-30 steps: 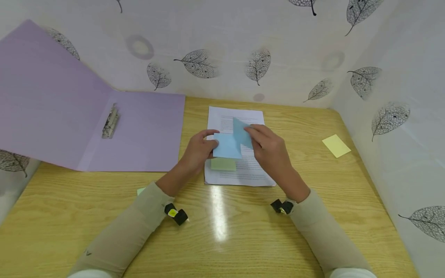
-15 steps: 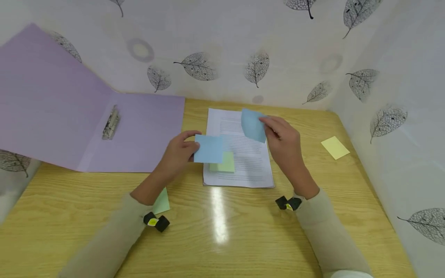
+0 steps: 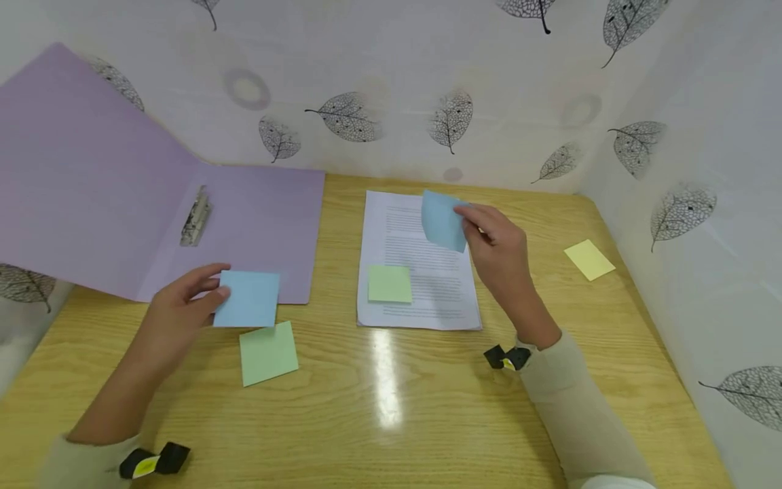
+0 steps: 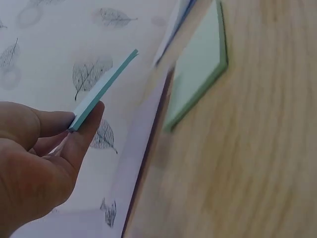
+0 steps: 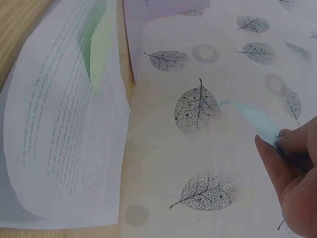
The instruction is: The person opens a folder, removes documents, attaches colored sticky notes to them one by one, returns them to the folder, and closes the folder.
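Between thumb and fingers my left hand (image 3: 177, 316) pinches a blue sticky note pad (image 3: 247, 299) by its left edge. The pad is held over the front edge of the purple folder, and its thickness shows in the left wrist view (image 4: 96, 94). My right hand (image 3: 497, 244) pinches a single blue sticky note (image 3: 442, 221), slightly curled, above the upper right of the printed sheets (image 3: 436, 285). A green sticky note (image 3: 389, 284) lies on the lower left of those sheets; in the right wrist view one side of this green note (image 5: 101, 49) lifts from the page.
A green sticky note pad (image 3: 269, 356) lies on the table by the left hand. The purple folder (image 3: 263, 224) stands open at the left, with a metal clip (image 3: 197, 217) inside. A yellow sticky note pad (image 3: 589, 259) lies at the right. Leaf-patterned cloth (image 3: 391, 81) rises behind the table.
The two hands drew apart, the right peeling a blue note away from the pad. My left hand then carried the pad left and toward me, uncovering both green pieces. The right hand now stays nearly still.
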{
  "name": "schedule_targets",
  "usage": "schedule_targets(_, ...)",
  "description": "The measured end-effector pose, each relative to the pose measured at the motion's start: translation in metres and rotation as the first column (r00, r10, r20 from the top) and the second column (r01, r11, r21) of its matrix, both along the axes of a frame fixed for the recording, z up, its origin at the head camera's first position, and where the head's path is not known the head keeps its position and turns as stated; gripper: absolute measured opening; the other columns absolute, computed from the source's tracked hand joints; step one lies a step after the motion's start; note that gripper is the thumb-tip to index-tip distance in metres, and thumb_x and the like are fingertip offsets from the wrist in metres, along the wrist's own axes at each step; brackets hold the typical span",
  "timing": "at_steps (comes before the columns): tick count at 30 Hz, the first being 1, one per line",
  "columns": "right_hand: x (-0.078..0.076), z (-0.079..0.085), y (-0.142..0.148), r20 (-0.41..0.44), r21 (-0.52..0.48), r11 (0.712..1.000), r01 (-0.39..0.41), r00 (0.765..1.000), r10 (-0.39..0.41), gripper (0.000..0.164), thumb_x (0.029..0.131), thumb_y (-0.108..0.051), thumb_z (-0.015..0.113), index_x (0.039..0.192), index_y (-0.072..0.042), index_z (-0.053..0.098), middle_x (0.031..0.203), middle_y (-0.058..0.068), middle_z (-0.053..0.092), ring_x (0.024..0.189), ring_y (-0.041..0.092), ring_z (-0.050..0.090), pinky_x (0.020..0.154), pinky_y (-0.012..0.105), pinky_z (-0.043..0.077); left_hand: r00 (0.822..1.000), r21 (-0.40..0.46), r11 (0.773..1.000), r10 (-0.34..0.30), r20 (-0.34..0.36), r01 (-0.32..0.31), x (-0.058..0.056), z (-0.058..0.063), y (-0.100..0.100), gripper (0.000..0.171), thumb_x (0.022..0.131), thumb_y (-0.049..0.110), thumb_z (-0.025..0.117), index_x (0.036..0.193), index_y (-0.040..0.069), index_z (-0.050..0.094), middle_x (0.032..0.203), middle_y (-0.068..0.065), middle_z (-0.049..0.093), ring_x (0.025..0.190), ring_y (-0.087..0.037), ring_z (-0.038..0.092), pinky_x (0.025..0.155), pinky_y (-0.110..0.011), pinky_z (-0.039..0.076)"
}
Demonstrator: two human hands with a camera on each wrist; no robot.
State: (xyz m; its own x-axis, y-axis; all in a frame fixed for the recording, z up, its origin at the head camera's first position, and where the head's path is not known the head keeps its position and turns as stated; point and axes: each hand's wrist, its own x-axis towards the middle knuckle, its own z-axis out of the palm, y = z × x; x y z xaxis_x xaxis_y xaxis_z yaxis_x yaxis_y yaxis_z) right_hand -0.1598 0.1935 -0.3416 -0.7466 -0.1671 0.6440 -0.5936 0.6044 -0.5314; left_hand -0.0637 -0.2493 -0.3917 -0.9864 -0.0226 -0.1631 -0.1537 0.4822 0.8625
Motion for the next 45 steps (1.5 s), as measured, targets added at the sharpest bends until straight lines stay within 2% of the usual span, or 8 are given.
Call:
schedule_targets(10, 0.001, -0.001, -0.002, 0.038, -0.019, 1.000, -0.009, 0.999, 0.010, 0.023, 0.096, 0.004, 0.063, 0.115, 0.001, 0.075, 0.116, 0.016, 0.072, 0.086, 0.019, 0.064, 0.068, 0.006, 0.043, 0.988, -0.166, 0.984, 0.088, 0.125, -0.067, 0.039, -0.026, -0.063, 0.060, 0.105, 0.044, 0.049, 0.158, 0.019, 0.036, 0.146, -0.023, 0.044, 0.093, 0.017, 0.046, 0.068, -0.016, 0.054)
schedule_targets(19, 0.000, -0.002, -0.001, 0.072, -0.039, 0.999, -0.020, 0.997, 0.023, 0.023, 0.097, 0.004, 0.061, 0.114, 0.000, 0.075, 0.116, 0.016, 0.072, 0.086, 0.015, 0.063, 0.067, 0.007, 0.043, 0.987, -0.244, 0.967, 0.101, 0.129, -0.067, 0.043, -0.035, -0.077, 0.065, 0.105, 0.045, 0.049, 0.155, 0.006, 0.037, 0.144, -0.028, 0.048, 0.096, 0.018, 0.038, 0.067, -0.008, 0.047)
schedule_targets(26, 0.001, -0.002, -0.002, 0.122, -0.080, 0.996, -0.032, 0.992, 0.041, 0.024, 0.097, 0.004, 0.061, 0.115, -0.001, 0.075, 0.118, 0.015, 0.071, 0.095, 0.019, 0.067, 0.069, 0.007, 0.046, 0.991, -0.303, 0.950, 0.105, 0.080, -0.076, 0.044, -0.031, -0.080, 0.067, 0.104, 0.048, 0.050, 0.154, 0.006, 0.039, 0.146, -0.029, 0.050, 0.116, -0.020, 0.060, 0.065, -0.005, 0.039)
schedule_targets(30, 0.002, -0.001, -0.002, 0.140, -0.096, 0.995, -0.036, 0.989, 0.049, 0.024, 0.098, 0.003, 0.060, 0.116, -0.001, 0.075, 0.118, 0.015, 0.071, 0.098, 0.020, 0.068, 0.071, 0.007, 0.048, 0.993, -0.279, 0.956, 0.106, 0.044, -0.090, 0.043, -0.025, -0.078, 0.063, 0.103, 0.049, 0.052, 0.153, 0.013, 0.043, 0.148, -0.010, 0.054, 0.102, 0.015, 0.047, 0.068, -0.003, 0.040)
schedule_targets(34, 0.002, 0.000, 0.000, 0.156, -0.099, 0.995, -0.032, 0.987, 0.047, 0.024, 0.098, 0.002, 0.060, 0.117, -0.001, 0.075, 0.119, 0.014, 0.071, 0.100, 0.019, 0.068, 0.073, 0.006, 0.049, 0.996, -0.126, 0.990, 0.076, 0.043, -0.070, 0.031, -0.013, -0.054, 0.062, 0.101, 0.050, 0.054, 0.154, 0.019, 0.043, 0.141, 0.010, 0.056, 0.105, 0.018, 0.048, 0.074, -0.003, 0.042)
schedule_targets(38, 0.003, 0.000, 0.001, 0.180, -0.108, 0.994, -0.026, 0.983, 0.045, 0.024, 0.098, 0.001, 0.060, 0.117, -0.002, 0.074, 0.120, 0.014, 0.070, 0.101, 0.019, 0.067, 0.075, 0.006, 0.049, 1.000, 0.051, 0.998, -0.023, -0.010, 0.024, 0.009, 0.004, -0.006, 0.059, 0.102, 0.046, 0.055, 0.152, 0.018, 0.045, 0.142, 0.002, 0.059, 0.114, 0.006, 0.058, 0.086, -0.004, 0.044)
schedule_targets(41, 0.003, 0.001, -0.001, 0.200, -0.123, 0.992, -0.026, 0.978, 0.050, 0.024, 0.099, 0.000, 0.060, 0.118, -0.002, 0.074, 0.121, 0.013, 0.070, 0.102, 0.019, 0.067, 0.077, 0.007, 0.050, 0.989, 0.174, 0.976, -0.121, -0.084, 0.134, -0.010, 0.015, 0.035, 0.054, 0.103, 0.038, 0.056, 0.150, 0.013, 0.047, 0.141, -0.008, 0.059, 0.117, -0.005, 0.063, 0.094, -0.009, 0.046)
schedule_targets(45, 0.003, 0.000, -0.005, 0.218, -0.145, 0.989, -0.028, 0.974, 0.060, 0.028, 0.099, -0.001, 0.059, 0.124, -0.004, 0.071, 0.121, 0.012, 0.070, 0.099, 0.016, 0.065, 0.075, 0.008, 0.050, 0.963, 0.332, 0.905, -0.236, -0.130, 0.266, -0.036, 0.027, 0.092, 0.049, 0.103, 0.027, 0.060, 0.146, 0.007, 0.050, 0.137, -0.012, 0.060, 0.120, -0.018, 0.065, 0.099, -0.020, 0.050)
